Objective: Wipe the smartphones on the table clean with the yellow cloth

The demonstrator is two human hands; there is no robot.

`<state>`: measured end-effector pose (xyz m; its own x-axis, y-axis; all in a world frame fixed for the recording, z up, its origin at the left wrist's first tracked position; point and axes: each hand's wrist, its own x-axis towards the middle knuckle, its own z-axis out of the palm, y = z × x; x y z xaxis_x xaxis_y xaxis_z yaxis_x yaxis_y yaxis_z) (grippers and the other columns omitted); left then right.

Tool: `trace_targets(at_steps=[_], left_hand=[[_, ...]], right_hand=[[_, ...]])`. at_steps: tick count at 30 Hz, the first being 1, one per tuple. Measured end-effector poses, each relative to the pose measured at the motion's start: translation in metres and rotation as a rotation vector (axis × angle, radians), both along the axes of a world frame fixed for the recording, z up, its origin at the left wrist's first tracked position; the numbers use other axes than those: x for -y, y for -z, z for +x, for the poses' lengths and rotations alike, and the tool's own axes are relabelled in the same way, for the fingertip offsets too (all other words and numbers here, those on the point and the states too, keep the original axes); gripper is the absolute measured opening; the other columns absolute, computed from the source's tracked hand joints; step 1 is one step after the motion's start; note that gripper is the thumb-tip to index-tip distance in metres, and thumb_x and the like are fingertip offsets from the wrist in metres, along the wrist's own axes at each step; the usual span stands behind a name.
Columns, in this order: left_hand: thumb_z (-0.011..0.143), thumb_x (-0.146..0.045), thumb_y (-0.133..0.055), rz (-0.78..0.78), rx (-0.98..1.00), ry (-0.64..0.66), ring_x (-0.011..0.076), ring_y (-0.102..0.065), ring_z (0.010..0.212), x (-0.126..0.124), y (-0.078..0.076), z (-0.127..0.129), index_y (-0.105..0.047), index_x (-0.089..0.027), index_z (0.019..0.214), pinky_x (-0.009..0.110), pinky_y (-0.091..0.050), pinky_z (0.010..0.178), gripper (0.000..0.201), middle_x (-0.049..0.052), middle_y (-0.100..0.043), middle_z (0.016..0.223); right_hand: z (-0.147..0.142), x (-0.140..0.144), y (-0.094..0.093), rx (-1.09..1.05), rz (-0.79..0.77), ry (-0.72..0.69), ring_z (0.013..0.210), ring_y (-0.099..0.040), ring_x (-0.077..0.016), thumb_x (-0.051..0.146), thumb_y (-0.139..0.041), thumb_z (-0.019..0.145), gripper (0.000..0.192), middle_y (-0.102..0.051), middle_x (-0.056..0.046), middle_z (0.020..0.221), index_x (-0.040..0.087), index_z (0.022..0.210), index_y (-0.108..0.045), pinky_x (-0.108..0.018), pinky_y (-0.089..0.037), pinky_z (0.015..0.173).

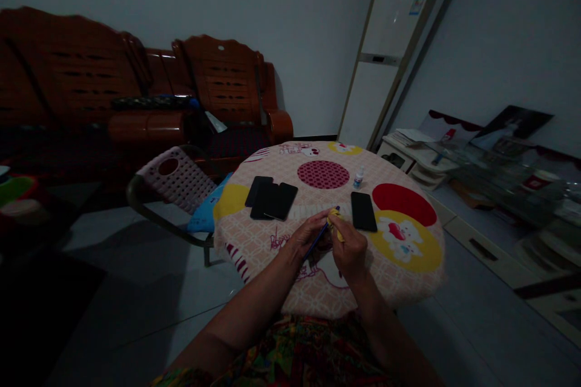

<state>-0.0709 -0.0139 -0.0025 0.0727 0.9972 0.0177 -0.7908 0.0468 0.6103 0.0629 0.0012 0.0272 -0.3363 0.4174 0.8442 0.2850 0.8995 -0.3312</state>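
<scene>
A small white bottle (358,178) with a blue label stands upright on the round table (254,245), beyond the hands and just left of the red circle printed on the cloth; what it holds cannot be told. It is the only container on the tabletop.

The left hand (309,234) grips a thin blue-edged phone (321,234) seen side-on, fingers curled around its lower part, so the phone slants up from the hand towards the right hand. The right hand (348,243) pinches a small yellow cloth (334,221) between thumb and fingertips, and the cloth sits at the phone's upper end, touching it. Both hands hover over the near half of the table, close together — the cloth lies between them.

Just right of the cloth a single black phone (364,211) lies flat, near the right hand but apart from it. Farther left, three black phones (271,199) lie overlapping in a loose stack, well apart from the left hand.

The near table edge runs just under the wrists, and the patterned cloth hangs over it. A pink perforated chair (177,180) stands against the table's left rim; the floor to the left and right of the table is open — a low white cabinet (420,163) stands beyond the far right rim
</scene>
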Motion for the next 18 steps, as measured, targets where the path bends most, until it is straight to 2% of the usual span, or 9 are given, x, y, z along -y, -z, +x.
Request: trace_targets(at_steps=[4, 8, 13, 18], left_hand=[[0.068, -0.019, -0.076, -0.021, 0.017, 0.018, 0.0098, -0.058, 0.056, 0.0, 0.002, -0.002, -0.067, -0.015, 0.101, 0.018, -0.044, 0.052, 0.035, 0.001, -0.066, 0.076], [0.069, -0.021, -0.075, -0.045, 0.016, -0.003, 0.0092, -0.056, 0.054, -0.006, 0.012, -0.003, -0.067, -0.015, 0.102, 0.018, -0.044, 0.05, 0.034, 0.001, -0.065, 0.076], [0.07, -0.022, -0.073, -0.062, 0.048, 0.017, 0.0133, -0.063, 0.062, -0.012, 0.022, -0.006, -0.068, -0.013, 0.101, 0.02, -0.047, 0.055, 0.033, 0.004, -0.067, 0.078], [0.071, -0.021, -0.072, -0.053, 0.06, 0.027, 0.0132, -0.065, 0.066, -0.013, 0.022, -0.007, -0.066, -0.013, 0.112, 0.021, -0.05, 0.06, 0.042, 0.007, -0.069, 0.087]], right_hand=[[0.0, 0.009, -0.001, 0.019, -0.03, -0.05, 0.092, -0.069, -0.0201, 0.011, -0.044, 0.091, 0.034, -0.071, -0.011, 0.098, 0.018, 0.118, -0.063, -0.033, -0.057, 0.081], [-0.001, 0.015, 0.002, 0.009, -0.023, -0.093, 0.095, -0.068, -0.0205, 0.008, -0.044, 0.09, 0.035, -0.07, -0.012, 0.1, 0.017, 0.12, -0.061, -0.034, -0.057, 0.083], [-0.002, 0.018, 0.008, 0.002, -0.04, -0.118, 0.094, -0.067, -0.0209, 0.008, -0.047, 0.09, 0.034, -0.07, -0.011, 0.097, 0.017, 0.119, -0.062, -0.034, -0.056, 0.083], [-0.003, 0.02, 0.012, 0.022, -0.046, -0.143, 0.096, -0.067, -0.0212, 0.009, -0.047, 0.09, 0.036, -0.07, -0.01, 0.101, 0.019, 0.121, -0.061, -0.035, -0.056, 0.084]])
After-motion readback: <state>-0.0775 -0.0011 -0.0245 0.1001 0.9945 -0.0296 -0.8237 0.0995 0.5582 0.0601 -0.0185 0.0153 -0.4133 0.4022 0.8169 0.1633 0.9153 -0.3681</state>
